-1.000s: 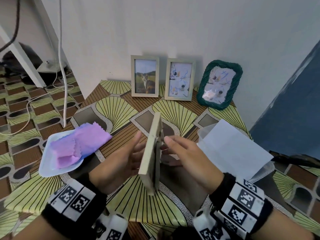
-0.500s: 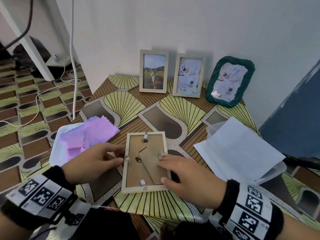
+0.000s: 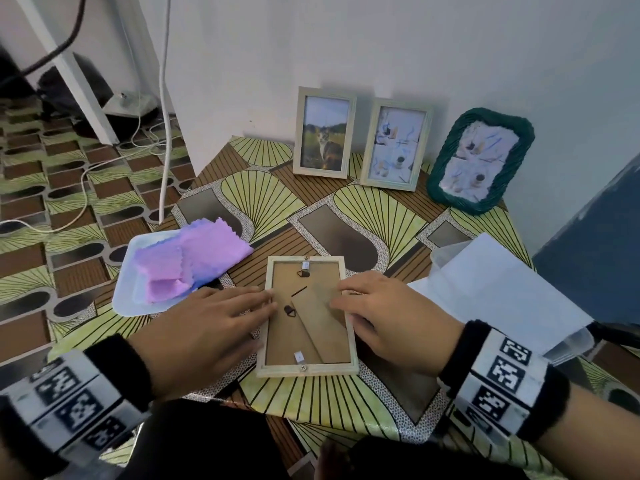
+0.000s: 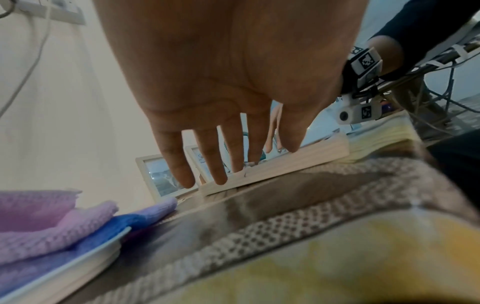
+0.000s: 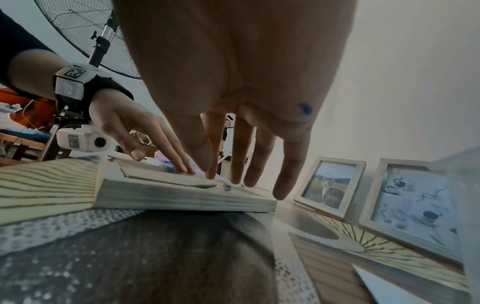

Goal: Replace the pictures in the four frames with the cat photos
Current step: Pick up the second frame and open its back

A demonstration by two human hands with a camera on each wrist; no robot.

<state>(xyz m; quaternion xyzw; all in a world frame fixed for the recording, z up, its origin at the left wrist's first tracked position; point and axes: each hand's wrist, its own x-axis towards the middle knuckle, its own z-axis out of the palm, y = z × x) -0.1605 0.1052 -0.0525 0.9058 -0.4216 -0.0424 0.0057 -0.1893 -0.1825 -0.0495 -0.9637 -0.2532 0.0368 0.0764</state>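
Writing: none readable.
Frame: pale wood, lay face-down on the near desk, brown backing up.
Left hand: fingers straight, touching the left rail.
Right hand: fingers spread, on the right rail.

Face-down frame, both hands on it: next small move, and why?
Probably turn the side clips to free the backing board. The frame lies back up on the table, its top and bottom tabs look already turned, and the left hand's and right hand's straight fingertips rest at its side edges, where the wrist views show small metal clips.
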